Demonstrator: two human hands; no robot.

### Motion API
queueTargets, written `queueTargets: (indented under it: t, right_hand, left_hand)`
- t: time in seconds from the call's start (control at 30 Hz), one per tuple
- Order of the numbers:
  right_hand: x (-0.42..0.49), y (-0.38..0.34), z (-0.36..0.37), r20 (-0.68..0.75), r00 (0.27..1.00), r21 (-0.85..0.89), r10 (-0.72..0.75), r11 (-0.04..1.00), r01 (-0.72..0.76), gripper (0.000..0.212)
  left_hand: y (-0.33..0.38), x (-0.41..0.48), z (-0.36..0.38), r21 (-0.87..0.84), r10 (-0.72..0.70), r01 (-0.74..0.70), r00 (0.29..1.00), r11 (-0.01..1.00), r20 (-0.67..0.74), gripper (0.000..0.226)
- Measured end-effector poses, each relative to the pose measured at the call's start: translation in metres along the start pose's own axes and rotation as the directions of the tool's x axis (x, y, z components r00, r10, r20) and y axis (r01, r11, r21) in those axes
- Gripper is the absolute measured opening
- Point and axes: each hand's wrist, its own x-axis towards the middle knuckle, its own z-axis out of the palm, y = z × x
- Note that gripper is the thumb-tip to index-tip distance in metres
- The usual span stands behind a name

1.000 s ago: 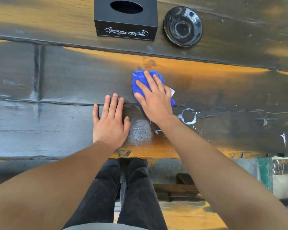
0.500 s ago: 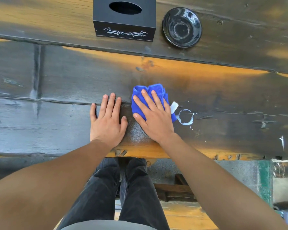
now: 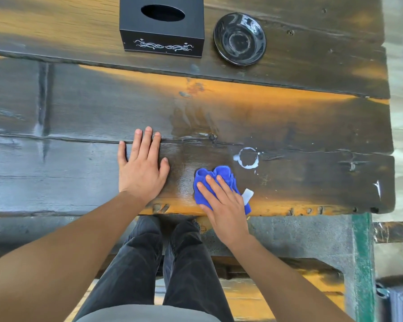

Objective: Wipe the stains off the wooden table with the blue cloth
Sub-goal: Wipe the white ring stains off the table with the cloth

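My right hand presses flat on the bunched blue cloth at the near edge of the dark wooden table. A white tag sticks out of the cloth on its right side. Just beyond the cloth, up and to the right, lies a white ring-shaped stain. A faint wet smear shows on the wood farther back. A small white mark sits near the table's right end. My left hand rests flat and spread on the table, to the left of the cloth.
A black tissue box and a black shallow dish stand at the far side of the table. The table's near edge runs just under my right hand. My legs in dark trousers and a green post are below.
My right hand has dragged the blue cloth from the middle of the table back toward me to the near edge, leaving a wet smear. The left hand has stayed in place.
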Motion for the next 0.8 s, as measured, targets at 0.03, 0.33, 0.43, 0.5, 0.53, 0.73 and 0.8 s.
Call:
queueTargets:
  t: [0.03, 0.33, 0.43, 0.5, 0.53, 0.73, 0.8]
  right_hand:
    - [-0.009, 0.003, 0.002, 0.01, 1.0, 0.043, 0.008, 0.999, -0.008, 0.054]
    - [-0.02, 0.024, -0.049, -0.08, 0.956, 0.504, 0.282, 0.839, -0.205, 0.056]
    - [0.036, 0.044, -0.076, -0.248, 0.92, 0.452, 0.304, 0.876, -0.168, 0.055]
    - [0.08, 0.055, -0.088, -0.304, 0.913, 0.379, 0.272, 0.914, -0.146, 0.052]
    - [0.101, 0.057, -0.092, -0.302, 0.918, 0.336, 0.259, 0.93, -0.152, 0.05]
    - [0.185, 0.054, -0.083, -0.143, 0.986, 0.086, 0.083, 0.994, -0.071, 0.054]
    - [0.189, 0.055, -0.075, -0.069, 0.996, 0.029, 0.061, 0.998, -0.059, 0.056]
  left_hand:
    - [0.001, 0.0, -0.001, -0.026, -0.004, 0.004, 1.0, 1.0, -0.003, 0.065]
    - [0.057, 0.0, 0.012, -0.039, 0.114, -0.112, 0.992, 0.993, 0.059, 0.064]
    - [0.055, 0.002, 0.015, -0.016, 0.112, -0.111, 0.992, 0.994, 0.059, 0.065]
    - [0.057, 0.001, 0.015, -0.013, 0.112, -0.111, 0.992, 0.994, 0.055, 0.065]
    - [0.058, 0.001, 0.016, -0.01, 0.109, -0.109, 0.993, 0.994, 0.052, 0.065]
    - [0.059, 0.001, 0.016, 0.011, 0.098, -0.099, 0.995, 0.995, 0.028, 0.065]
    - [0.06, 0.001, 0.016, 0.025, 0.096, -0.097, 0.995, 0.995, 0.023, 0.065]
